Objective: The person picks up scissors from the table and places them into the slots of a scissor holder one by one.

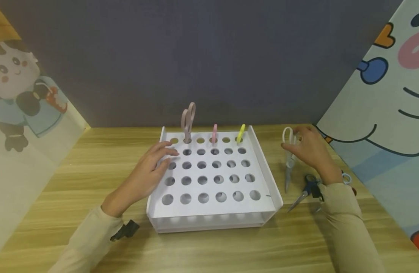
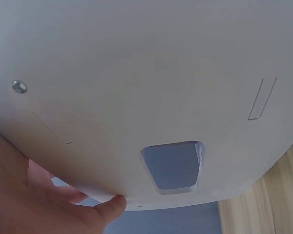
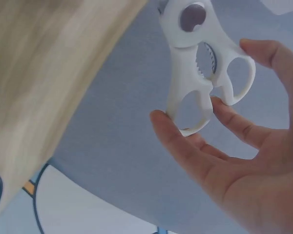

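My right hand (image 1: 311, 146) holds white-handled kitchen scissors (image 3: 185, 63) by their finger loops, thumb on one loop and fingertips at the other. In the head view their blades point down, to the right of a white rack (image 1: 265, 170) with rows of round holes. My left hand (image 1: 146, 172) rests at the rack's left edge, its fingers reaching loosely over the top board. In the left wrist view its fingertip touches the rim of the rack's side panel (image 2: 112, 97). Pale pink scissors (image 1: 187, 123) stand handles up in a back-row hole.
A pink handle (image 1: 214, 132) and a yellow handle (image 1: 241, 132) also stick up from the back row. Dark-handled scissors (image 1: 310, 182) lie on the wooden table (image 1: 209, 250) below my right hand, beside a light blue loop (image 1: 347, 178) partly hidden by my wrist. A grey panel (image 1: 209, 64) rises behind.
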The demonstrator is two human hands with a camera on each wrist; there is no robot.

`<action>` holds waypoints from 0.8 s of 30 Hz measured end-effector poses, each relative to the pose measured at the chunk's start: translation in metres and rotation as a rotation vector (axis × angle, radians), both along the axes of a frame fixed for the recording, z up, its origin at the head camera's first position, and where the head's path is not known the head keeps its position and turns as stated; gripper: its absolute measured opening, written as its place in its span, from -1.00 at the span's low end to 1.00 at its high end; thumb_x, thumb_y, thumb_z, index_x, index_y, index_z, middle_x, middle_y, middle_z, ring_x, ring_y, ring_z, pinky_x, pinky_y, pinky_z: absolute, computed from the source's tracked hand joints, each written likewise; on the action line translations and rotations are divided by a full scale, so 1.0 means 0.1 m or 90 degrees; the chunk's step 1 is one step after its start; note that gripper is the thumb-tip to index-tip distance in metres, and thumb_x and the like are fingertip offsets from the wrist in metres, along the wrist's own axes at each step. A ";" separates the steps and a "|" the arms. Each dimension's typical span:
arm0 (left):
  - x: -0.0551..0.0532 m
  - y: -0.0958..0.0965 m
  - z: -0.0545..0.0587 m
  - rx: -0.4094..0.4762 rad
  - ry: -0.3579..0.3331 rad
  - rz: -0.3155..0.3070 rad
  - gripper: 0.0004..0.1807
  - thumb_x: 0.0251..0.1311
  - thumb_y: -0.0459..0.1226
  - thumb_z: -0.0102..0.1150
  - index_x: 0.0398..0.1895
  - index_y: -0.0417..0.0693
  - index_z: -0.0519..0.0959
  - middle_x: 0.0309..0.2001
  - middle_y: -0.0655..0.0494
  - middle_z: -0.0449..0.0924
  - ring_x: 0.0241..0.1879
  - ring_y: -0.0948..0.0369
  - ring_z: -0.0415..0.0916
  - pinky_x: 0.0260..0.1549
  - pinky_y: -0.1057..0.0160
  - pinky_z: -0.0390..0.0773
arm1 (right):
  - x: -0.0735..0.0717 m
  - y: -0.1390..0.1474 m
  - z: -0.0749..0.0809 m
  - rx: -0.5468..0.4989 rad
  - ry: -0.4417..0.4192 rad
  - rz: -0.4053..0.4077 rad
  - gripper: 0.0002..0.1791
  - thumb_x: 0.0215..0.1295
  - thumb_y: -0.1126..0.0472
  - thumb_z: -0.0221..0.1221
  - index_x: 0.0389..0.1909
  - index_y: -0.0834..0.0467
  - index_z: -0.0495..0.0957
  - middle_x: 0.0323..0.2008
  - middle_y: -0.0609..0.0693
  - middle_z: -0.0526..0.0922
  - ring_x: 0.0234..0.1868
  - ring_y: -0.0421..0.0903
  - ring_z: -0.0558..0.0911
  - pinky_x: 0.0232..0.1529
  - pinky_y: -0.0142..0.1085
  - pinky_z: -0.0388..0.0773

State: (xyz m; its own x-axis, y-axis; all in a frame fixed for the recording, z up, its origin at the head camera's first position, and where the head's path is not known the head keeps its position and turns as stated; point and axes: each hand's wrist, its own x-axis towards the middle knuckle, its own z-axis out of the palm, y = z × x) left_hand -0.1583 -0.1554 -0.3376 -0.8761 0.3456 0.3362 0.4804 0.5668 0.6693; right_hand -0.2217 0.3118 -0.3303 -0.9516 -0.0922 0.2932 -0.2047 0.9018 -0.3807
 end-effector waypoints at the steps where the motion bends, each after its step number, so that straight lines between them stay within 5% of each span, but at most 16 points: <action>1: 0.00 0.00 0.00 0.000 0.001 -0.001 -0.74 0.42 -0.39 -0.04 0.03 -0.15 0.60 0.41 -0.11 0.29 0.46 -0.13 0.11 0.39 -0.29 0.04 | 0.01 -0.02 0.02 -0.003 0.003 0.002 -0.30 0.21 -0.04 0.33 0.12 0.45 0.43 0.07 0.50 0.45 0.10 0.43 0.36 -0.07 0.29 0.41; 6: 0.00 0.00 -0.01 0.001 0.004 0.000 -0.74 0.42 -0.38 -0.05 0.03 -0.15 0.60 0.41 -0.13 0.30 0.45 -0.14 0.11 0.38 -0.30 0.05 | 0.08 -0.10 0.12 -0.013 0.020 -0.001 -0.33 0.18 -0.01 0.33 0.11 0.43 0.43 0.20 0.53 0.34 0.17 0.45 0.34 -0.02 0.32 0.39; 14: 0.00 0.00 -0.02 -0.004 0.012 0.000 -0.74 0.41 -0.39 -0.04 0.02 -0.15 0.60 0.41 -0.10 0.31 0.45 -0.12 0.13 0.39 -0.28 0.06 | 0.18 -0.24 0.26 -0.022 0.081 -0.009 -0.38 0.12 0.04 0.33 0.06 0.38 0.45 0.20 0.51 0.33 -0.04 0.36 0.41 -0.23 0.21 0.45; 24: -0.01 0.00 0.00 -0.003 0.009 0.001 -0.74 0.41 -0.39 -0.05 0.03 -0.16 0.60 0.40 -0.12 0.31 0.45 -0.13 0.12 0.39 -0.30 0.04 | 0.29 -0.38 0.40 -0.078 0.154 0.008 -0.38 0.05 0.15 0.39 0.09 0.39 0.45 0.21 0.41 0.33 -0.01 0.34 0.44 -0.05 0.25 0.43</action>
